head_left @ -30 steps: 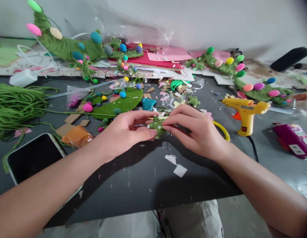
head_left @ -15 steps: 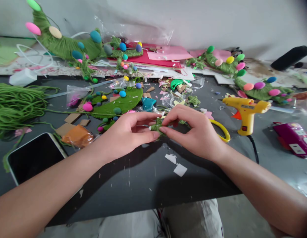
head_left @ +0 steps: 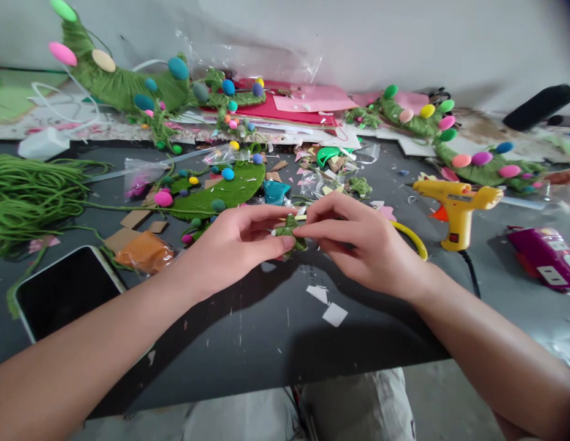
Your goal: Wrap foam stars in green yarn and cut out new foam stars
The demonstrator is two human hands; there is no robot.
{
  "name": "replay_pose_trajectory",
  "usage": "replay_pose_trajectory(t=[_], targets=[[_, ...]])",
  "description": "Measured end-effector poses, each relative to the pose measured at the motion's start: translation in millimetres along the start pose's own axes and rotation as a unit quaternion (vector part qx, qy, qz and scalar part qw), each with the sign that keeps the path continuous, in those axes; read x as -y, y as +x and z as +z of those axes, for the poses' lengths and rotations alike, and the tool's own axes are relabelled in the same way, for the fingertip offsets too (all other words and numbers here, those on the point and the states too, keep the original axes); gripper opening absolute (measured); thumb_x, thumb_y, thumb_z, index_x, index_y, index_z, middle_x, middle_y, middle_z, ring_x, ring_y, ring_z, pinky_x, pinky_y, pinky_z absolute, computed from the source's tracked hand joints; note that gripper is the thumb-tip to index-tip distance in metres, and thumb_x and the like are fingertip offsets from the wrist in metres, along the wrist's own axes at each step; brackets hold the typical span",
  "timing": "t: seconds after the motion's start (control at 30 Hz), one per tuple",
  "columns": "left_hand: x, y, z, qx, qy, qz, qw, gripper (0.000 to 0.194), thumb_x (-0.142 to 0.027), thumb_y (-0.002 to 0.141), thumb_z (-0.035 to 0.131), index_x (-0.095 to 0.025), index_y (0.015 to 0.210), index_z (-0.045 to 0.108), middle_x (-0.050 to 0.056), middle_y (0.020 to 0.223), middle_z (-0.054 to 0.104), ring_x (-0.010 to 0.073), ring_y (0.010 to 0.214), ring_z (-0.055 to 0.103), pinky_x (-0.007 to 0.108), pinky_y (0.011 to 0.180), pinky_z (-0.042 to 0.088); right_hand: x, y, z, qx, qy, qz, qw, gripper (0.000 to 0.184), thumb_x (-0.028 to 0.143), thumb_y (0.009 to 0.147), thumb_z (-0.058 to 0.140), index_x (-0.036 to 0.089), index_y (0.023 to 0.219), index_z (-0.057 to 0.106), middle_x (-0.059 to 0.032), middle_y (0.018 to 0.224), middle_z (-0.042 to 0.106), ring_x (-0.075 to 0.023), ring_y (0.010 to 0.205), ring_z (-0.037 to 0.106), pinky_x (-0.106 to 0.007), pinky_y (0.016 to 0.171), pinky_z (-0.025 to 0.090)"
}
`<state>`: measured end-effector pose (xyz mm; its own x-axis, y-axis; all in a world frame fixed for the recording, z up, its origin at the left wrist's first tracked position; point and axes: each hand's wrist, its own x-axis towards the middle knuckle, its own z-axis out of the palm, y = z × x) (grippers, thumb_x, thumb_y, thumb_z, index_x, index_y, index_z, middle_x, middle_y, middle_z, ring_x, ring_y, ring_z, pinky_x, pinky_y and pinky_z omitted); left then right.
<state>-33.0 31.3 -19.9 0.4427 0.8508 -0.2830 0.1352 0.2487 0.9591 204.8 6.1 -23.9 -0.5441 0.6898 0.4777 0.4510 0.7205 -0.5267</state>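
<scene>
I see green yarn (head_left: 32, 202) heaped on the tabletop (head_left: 220, 349) at the frame's left, a phone (head_left: 68, 291) below it. At centre, I have the left hand (head_left: 236, 245) pinched nearly closed on a small green wrapped piece (head_left: 286, 230); the right hand (head_left: 365, 242), fingers bent, touches it, but whether it grips I cannot tell. A yellow glue gun (head_left: 457, 201) lies at the frame's right.

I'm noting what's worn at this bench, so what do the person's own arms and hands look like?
The left hand and right hand are bare, with no gloves; the visible fingers carry no rings. The left forearm and right forearm show no sleeve, watch, bracelet or marking.
</scene>
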Motion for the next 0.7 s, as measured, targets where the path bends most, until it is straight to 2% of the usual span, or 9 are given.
replay_pose_trajectory(t=[0.13, 0.33, 0.5, 0.7], targets=[[0.4, 1.6, -0.1, -0.003, 0.004, 0.012, 1.0, 0.041, -0.036, 0.081, 0.092, -0.026, 0.12, 0.082, 0.005, 0.115, 0.083, 0.0239, 0.099, 0.076, 0.033, 0.08, 0.062, 1.9, -1.0, 2.4, -0.003, -0.001, -0.007, 1.0, 0.034, 0.007, 0.102, 0.055, 0.026, 0.121, 0.077, -0.01, 0.115, 0.069, -0.0218, 0.105, 0.07, -0.04, 0.089, 0.062], [4.4, 1.4, -3.8, -0.018, 0.028, 0.025, 0.999, 0.033, -0.033, 0.087, 0.087, -0.03, 0.119, 0.082, 0.002, 0.117, 0.083, 0.0208, 0.097, 0.076, 0.031, 0.081, 0.061, 3.2, -0.4, 0.2, -0.023, -0.013, 0.033, 0.999, 0.029, 0.009, 0.101, 0.064, 0.025, 0.124, 0.072, -0.0084, 0.116, 0.072, -0.0211, 0.105, 0.071, -0.037, 0.092, 0.06], [3.8, 2.0, -3.9, -0.03, 0.038, 0.02, 0.999, 0.04, -0.036, 0.084, 0.09, -0.029, 0.122, 0.082, 0.002, 0.112, 0.083, 0.0217, 0.093, 0.076, 0.033, 0.08, 0.062, 2.7, 0.6, -1.8, -0.006, -0.004, 0.039, 0.999, 0.014, 0.014, 0.103, 0.066, 0.023, 0.111, 0.073, -0.0068, 0.106, 0.074, -0.0201, 0.096, 0.071, -0.036, 0.086, 0.059], [2.9, 2.4, -2.2, -0.019, 0.05, 0.023, 0.998, 0.045, -0.037, 0.082, 0.091, -0.026, 0.124, 0.08, 0.003, 0.112, 0.084, 0.0208, 0.088, 0.077, 0.032, 0.078, 0.062, 5.7, 1.2, 4.2, 0.005, 0.011, 0.024, 1.0, 0.013, 0.014, 0.105, 0.062, 0.021, 0.112, 0.071, -0.0094, 0.11, 0.07, -0.0214, 0.103, 0.068, -0.038, 0.091, 0.059]])
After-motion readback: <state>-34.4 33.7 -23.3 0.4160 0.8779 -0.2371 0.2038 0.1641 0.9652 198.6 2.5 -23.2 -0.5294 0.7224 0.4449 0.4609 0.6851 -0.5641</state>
